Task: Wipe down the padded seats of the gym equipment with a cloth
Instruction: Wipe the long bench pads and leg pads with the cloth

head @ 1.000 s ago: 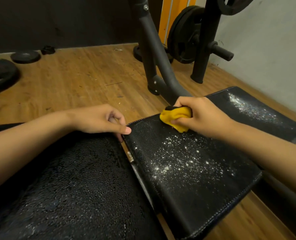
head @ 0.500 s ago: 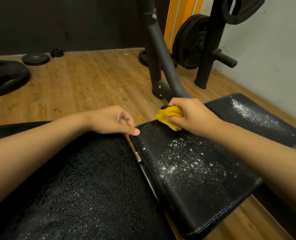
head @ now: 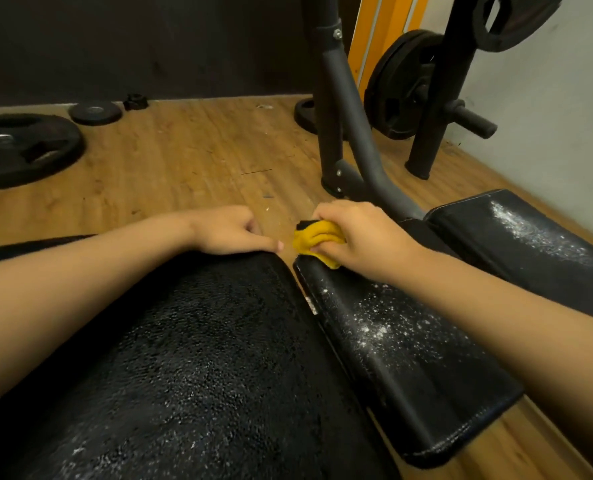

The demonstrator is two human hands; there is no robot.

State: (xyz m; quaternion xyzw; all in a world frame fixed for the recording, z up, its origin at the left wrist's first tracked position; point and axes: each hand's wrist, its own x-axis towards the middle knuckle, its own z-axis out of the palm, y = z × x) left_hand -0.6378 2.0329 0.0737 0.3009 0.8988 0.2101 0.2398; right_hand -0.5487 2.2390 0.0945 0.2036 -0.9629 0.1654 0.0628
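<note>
My right hand [head: 360, 233] grips a bunched yellow cloth [head: 317, 239] at the far corner of a black padded seat [head: 409, 358] that is speckled with white powder. My left hand [head: 232, 232] rests on the far edge of the large black pad [head: 191, 358] to the left, fingers curled and index finger pointing toward the cloth. A second powdered black pad [head: 530, 244] lies beyond my right forearm, which hides part of it.
Dark metal frame tubes [head: 350, 123] rise just beyond the cloth. Weight plates [head: 402, 84] hang on a rack by the white wall at right. A large plate [head: 21, 147] and a small one [head: 95, 112] lie on the wooden floor at left.
My right hand has slid the cloth along the powdered seat to its far left corner. The view has tilted up and shows more floor. My left hand has stayed on the big pad's edge.
</note>
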